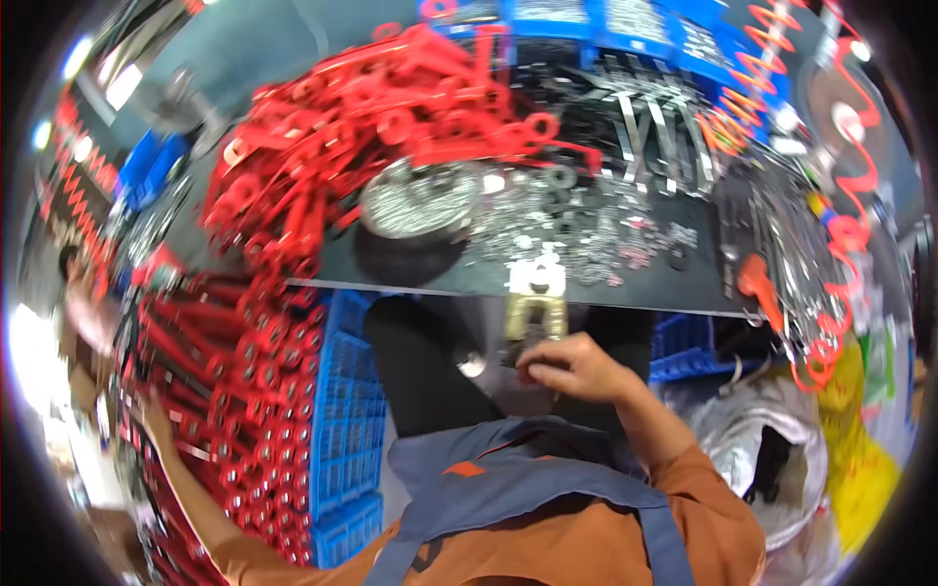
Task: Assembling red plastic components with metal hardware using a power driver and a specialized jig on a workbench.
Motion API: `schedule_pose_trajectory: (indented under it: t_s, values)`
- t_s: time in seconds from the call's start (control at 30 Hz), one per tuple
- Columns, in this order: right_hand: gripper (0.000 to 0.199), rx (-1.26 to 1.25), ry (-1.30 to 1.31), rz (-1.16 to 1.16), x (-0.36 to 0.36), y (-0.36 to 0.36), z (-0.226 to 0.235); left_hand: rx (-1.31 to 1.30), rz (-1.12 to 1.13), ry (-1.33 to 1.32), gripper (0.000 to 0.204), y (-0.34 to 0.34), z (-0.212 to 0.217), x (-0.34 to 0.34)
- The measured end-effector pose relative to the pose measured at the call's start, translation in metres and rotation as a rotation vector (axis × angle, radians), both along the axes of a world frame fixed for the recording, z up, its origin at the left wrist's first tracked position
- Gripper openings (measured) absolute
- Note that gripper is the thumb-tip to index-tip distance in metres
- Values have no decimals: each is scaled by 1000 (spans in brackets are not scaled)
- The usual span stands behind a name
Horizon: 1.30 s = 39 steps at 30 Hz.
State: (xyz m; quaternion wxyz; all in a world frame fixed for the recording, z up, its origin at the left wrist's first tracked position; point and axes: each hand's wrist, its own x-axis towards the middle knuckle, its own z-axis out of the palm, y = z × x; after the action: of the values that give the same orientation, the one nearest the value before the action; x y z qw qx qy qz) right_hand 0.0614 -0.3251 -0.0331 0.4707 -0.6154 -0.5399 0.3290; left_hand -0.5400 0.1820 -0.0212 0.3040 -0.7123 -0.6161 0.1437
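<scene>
My right hand point(576, 369) is curled closed just below a brass-coloured metal fixture point(536, 305) at the table's front edge. A small dark thing shows at its fingertips; what it is I cannot make out. My left arm reaches far out to the left. Its hand point(153, 418) is beside a tall stack of red rod-like parts point(259, 430) with round metal-centred ends, and motion smears its fingers. A round silvery dish-like piece point(420, 198) full of small shiny bits is on the table, beside loose small metal parts point(596, 230).
Red parts with ringed ends point(381, 98) are heaped on the dark table point(489, 278). Blue bins point(635, 24) stand at the back. An orange-handled tool point(760, 283) and metal rods lie right. Blue crates point(347, 410), a white sack point(772, 430) and red coiled hoses point(767, 59) surround me.
</scene>
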Motion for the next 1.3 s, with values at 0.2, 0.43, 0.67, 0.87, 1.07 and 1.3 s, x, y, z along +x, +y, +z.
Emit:
schedule_pose_trajectory:
  t_s: [0.2, 0.43, 0.67, 0.87, 1.07, 1.3]
  values:
    - [21, 213, -181, -697, 161, -15, 11, 246, 44, -747, 80, 29, 10, 9]
    - [31, -297, -1174, -1278, 333, 2, -12, 417, 73, -673, 74, -8, 11, 25]
    - [20, -190, -966, -1303, 343, 19, -19, 371, -170, -813, 63, -46, 7, 41]
    - [21, 36, -1047, -1368, 334, 9, 2, 525, -350, -822, 57, -64, 15, 73]
    - [16, 443, -969, -1363, 282, -2, 14, 506, -885, -852, 48, -193, 87, 249]
    - [12, 504, -382, -1018, 116, -25, 35, -519, -1024, -1548, 67, -266, 70, 356]
